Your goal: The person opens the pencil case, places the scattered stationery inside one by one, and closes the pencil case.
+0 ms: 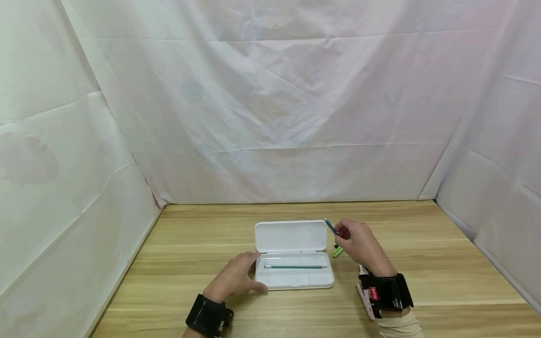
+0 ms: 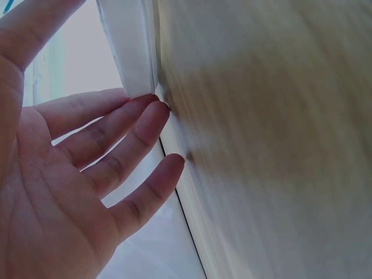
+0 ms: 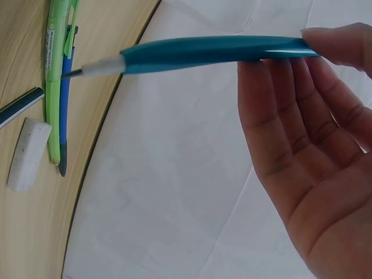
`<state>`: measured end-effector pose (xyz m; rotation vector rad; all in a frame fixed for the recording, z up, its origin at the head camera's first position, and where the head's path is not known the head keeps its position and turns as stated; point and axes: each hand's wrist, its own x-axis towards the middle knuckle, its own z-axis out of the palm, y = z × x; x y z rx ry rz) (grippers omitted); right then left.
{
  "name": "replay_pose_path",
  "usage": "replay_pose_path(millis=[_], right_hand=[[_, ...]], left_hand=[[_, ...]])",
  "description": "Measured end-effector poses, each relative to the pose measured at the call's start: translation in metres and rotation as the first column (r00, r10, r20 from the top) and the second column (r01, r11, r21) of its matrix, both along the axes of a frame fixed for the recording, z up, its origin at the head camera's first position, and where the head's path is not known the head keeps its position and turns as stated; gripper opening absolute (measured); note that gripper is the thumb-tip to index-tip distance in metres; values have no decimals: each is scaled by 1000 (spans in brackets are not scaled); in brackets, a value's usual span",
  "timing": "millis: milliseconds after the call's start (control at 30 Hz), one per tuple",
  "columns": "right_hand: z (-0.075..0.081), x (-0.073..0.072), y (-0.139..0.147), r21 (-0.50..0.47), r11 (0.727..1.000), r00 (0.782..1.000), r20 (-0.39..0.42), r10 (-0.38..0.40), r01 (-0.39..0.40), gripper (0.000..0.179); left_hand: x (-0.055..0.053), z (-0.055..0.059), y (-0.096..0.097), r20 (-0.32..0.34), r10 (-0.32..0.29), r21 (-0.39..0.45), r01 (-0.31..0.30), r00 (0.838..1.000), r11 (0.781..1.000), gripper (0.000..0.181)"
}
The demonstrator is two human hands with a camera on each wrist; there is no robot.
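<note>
A white pencil case [image 1: 291,283] lies on the table with its lid [image 1: 291,237] raised at the back. Inside it rests a teal pencil [image 1: 296,266], its point to the right. My left hand [image 1: 236,277] holds the case at its left end, thumb at the front edge and fingers by the back corner. In the left wrist view, the fingertips meet the white case corner [image 2: 136,64]. Right of the lid, my right hand [image 1: 359,244] pinches another teal pencil [image 3: 203,54] between thumb and fingertips, above the table.
Near the right hand lie a light green pen [image 3: 56,58], a blue pen [image 3: 64,122], a white eraser [image 3: 29,154] and the end of a dark striped stick [image 3: 20,106]. White cloth [image 1: 270,117] hangs behind the wooden table [image 1: 190,234] and along both sides.
</note>
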<state>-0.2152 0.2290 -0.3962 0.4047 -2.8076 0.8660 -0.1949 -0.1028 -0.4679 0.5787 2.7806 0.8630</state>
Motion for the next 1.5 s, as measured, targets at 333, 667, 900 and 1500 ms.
replay_pose_path(millis=[333, 667, 900, 1500], right_hand=[[0, 3, -3, -17, 1000, 999, -26, 24, -24, 8], [-1, 4, -10, -19, 999, 998, -40, 42, -43, 9], [-1, 4, -13, -9, 999, 998, -51, 31, -32, 9], [-1, 6, -18, -42, 997, 996, -65, 58, -60, 11]], left_hand=[[0, 0, 1, -1, -11, -1, 11, 1000, 1000, 88], [2, 0, 1, -20, -22, 0, 22, 1000, 1000, 90], [2, 0, 1, -23, -23, -6, 23, 999, 1000, 90], [0, -1, 1, -50, -44, -21, 43, 998, 999, 88]])
